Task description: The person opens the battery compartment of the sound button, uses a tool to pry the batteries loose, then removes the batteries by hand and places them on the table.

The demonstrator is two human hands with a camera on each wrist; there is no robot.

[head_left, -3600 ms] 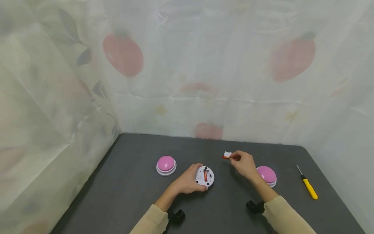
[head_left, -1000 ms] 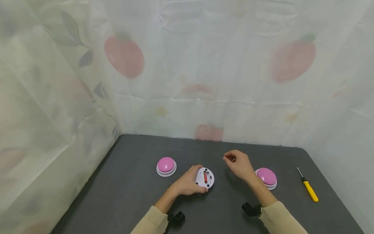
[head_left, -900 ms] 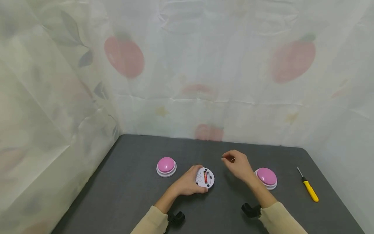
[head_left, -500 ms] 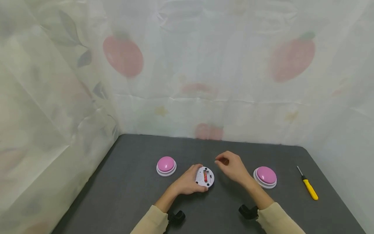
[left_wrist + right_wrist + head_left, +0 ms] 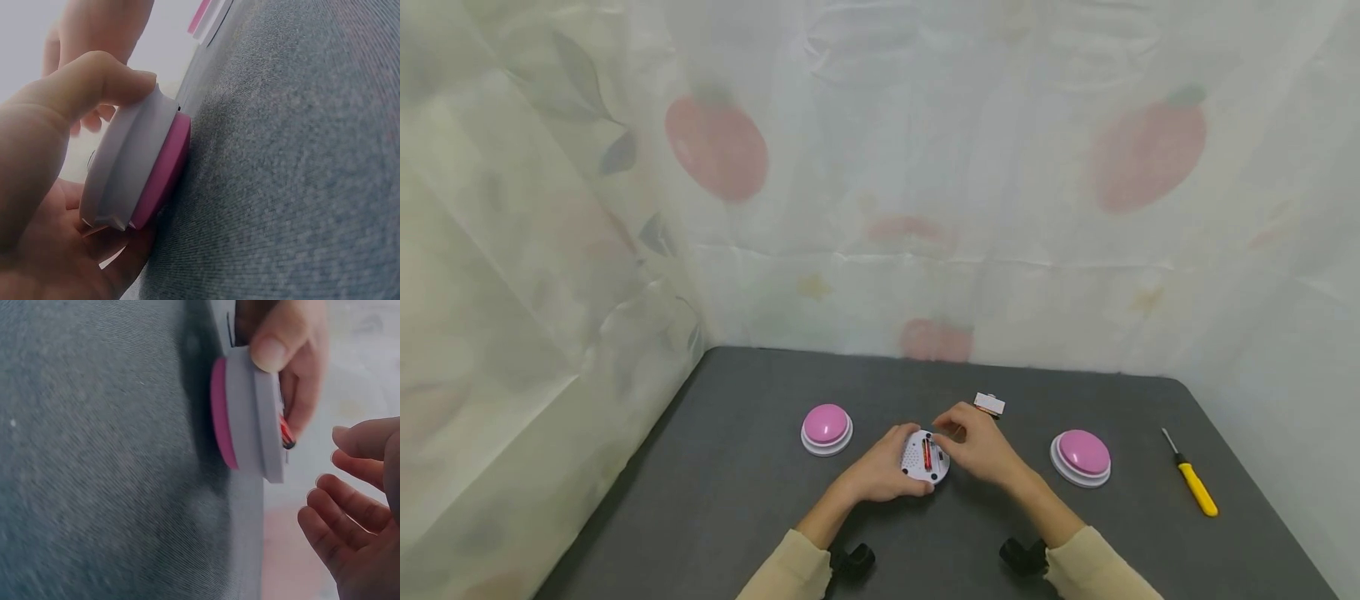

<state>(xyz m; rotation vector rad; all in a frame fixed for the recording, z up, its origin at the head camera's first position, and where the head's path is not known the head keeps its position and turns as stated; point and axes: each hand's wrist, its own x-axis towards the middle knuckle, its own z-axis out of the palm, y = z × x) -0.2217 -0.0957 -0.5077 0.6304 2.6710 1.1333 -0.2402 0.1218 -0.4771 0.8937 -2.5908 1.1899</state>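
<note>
My left hand [image 5: 887,462] grips a round white push button [image 5: 916,458] by its rim, thumb and fingers on opposite sides. Its pink dome [image 5: 169,172] faces down, and its underside with the battery bay faces up. A red battery [image 5: 927,454] lies in that bay; one dark end sticks up past the rim in the right wrist view. My right hand [image 5: 977,446] is right at the bay's edge. Thumb and forefinger [image 5: 362,437] are apart, the other fingers loosely bent, with nothing showing between them. Just beyond this hand lies a small white cover [image 5: 989,403] with an orange strip along its edge.
One pink-domed button [image 5: 826,423] stands left of my hands, another pink-domed button [image 5: 1081,454] to the right. A yellow-handled screwdriver [image 5: 1195,483] lies at the far right of the dark table [image 5: 760,517]. A patterned curtain [image 5: 820,208] hangs behind the table.
My right hand has moved left from over the white cover to the button's battery bay, uncovering the white cover. My left hand keeps its grip on the button and has not moved.
</note>
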